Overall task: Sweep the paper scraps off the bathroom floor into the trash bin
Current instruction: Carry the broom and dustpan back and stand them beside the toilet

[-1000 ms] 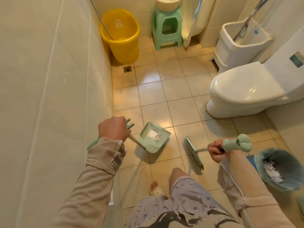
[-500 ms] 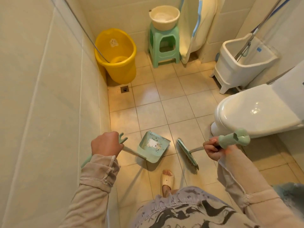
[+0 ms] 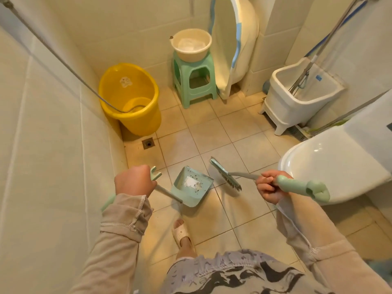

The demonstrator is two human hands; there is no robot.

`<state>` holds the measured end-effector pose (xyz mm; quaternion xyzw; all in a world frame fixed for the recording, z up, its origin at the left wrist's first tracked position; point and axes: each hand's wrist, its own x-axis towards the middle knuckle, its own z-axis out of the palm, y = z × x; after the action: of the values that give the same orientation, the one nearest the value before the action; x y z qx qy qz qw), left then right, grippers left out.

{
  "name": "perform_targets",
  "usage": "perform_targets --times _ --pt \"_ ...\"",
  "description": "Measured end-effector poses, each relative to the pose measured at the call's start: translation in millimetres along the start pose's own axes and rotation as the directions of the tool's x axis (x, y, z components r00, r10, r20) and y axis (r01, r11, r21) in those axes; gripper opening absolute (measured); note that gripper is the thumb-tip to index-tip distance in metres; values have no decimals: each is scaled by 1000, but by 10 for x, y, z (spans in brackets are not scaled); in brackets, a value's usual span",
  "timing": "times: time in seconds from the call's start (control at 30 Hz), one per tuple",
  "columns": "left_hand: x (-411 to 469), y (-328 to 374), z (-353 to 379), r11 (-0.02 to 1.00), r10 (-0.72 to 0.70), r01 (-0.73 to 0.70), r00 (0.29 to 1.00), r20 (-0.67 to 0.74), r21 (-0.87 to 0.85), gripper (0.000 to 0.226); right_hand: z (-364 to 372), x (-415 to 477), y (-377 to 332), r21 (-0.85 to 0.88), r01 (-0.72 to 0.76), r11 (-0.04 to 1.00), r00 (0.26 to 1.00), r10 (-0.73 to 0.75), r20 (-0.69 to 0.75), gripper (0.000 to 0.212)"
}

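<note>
Both hands grip mint-green handles: the left hand (image 3: 133, 181) is clenched around the dustpan (image 3: 192, 186) handle, and the right hand (image 3: 269, 186) grasps the broom (image 3: 226, 175) handle. White paper scraps (image 3: 192, 182) lie inside the dustpan. Its pan sits low over the tiled floor (image 3: 212, 134), with the broom head just to its right. Beyond the dustpan stands a yellow bucket (image 3: 131, 98); a white toilet (image 3: 331, 162) is further right.

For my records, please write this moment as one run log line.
left hand: holds dustpan | right hand: holds broom | scraps: in dustpan | bin: unseen
</note>
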<state>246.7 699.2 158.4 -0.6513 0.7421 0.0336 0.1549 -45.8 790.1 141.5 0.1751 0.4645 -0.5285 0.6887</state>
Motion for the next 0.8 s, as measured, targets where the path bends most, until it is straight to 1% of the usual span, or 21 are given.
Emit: perform_targets --times 0.07,0.1,0.17,0.2,0.27,0.3,0.37,0.4,0.43,0.5,0.53,0.63,0.73,0.8 --pt "329 -24 -76 998 52 -52 999 -4 24 17 156 132 -3 64 31 997 999 -29 -30 14" --pt "488 -40 -118 996 83 -83 997 -1 37 18 235 192 4 101 51 994 998 -47 -40 21" --pt "809 -76 -223 987 152 -151 988 -7 58 19 400 327 38 163 97 982 995 -95 -22 43" --pt "972 -89 -279 980 185 -184 983 -10 71 20 487 377 57 206 112 972 994 -112 -13 47" --pt "1311 -93 -403 964 250 -247 968 -16 99 22 640 476 80 299 170 939 985 -164 -44 31" --pt "1476 -81 -470 956 276 -273 961 -20 112 22 708 526 86 334 211 919 977 -201 -66 30" --pt "1781 -20 -615 939 322 -313 946 -39 142 22 845 613 79 375 292 880 956 -268 -116 57" --pt "1929 32 -691 930 343 -331 938 -52 157 22 894 655 56 401 316 860 949 -287 -133 66" --pt "2076 94 -762 921 364 -349 929 -64 172 22 933 700 14 428 333 840 943 -300 -146 61" --pt "2366 235 -877 903 403 -384 913 -70 194 21 977 781 -128 495 349 796 936 -319 -146 29" --pt "2504 316 -917 894 421 -402 905 -64 200 22 982 824 -215 514 353 782 934 -323 -151 20" --pt "2879 586 -988 874 459 -441 887 -47 203 21 1038 935 -515 519 382 764 924 -330 -194 18" --pt "3223 839 -1013 862 482 -473 876 -7 181 21 1135 1016 -954 544 370 753 929 -290 -230 32" --pt "3433 984 -1038 848 504 -499 864 21 181 22 1165 1065 -1273 583 368 724 930 -266 -255 31"
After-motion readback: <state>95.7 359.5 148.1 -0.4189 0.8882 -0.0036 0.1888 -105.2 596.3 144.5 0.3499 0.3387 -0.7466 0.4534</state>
